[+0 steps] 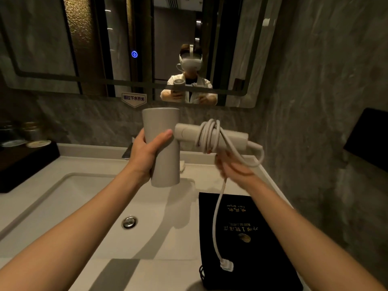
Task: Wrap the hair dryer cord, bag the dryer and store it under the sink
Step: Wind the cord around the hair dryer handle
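Up above the white tabletop (210, 175), the left hand (147, 152) has its grip clamped around the barrel of a pale grey hair dryer (161, 143), thumb across the front and fingers behind, with the barrel standing upright over the far rim of the sink basin (84, 206). From the barrel the dryer's handle (231, 136) juts sideways to the right, and several loops of the white cord (206, 135) are already wound round it. Just beneath the handle, the right hand (233, 166) is closed on the cord, its fingers blurred, so exactly how they pinch it cannot be told. Below that hand the loose end of the cord hangs down to the plug (227, 266), which shows in front of a black drawstring bag (247, 238) with gold lettering, lying flat along the tabletop's right edge near the front. Down in the basin sits a chrome drain stopper (129, 222). At the far left corner stands a dark tray (23, 162) carrying small dishes and jars. Behind everything, a wall mirror (84, 49) reflects the person with the dryer.
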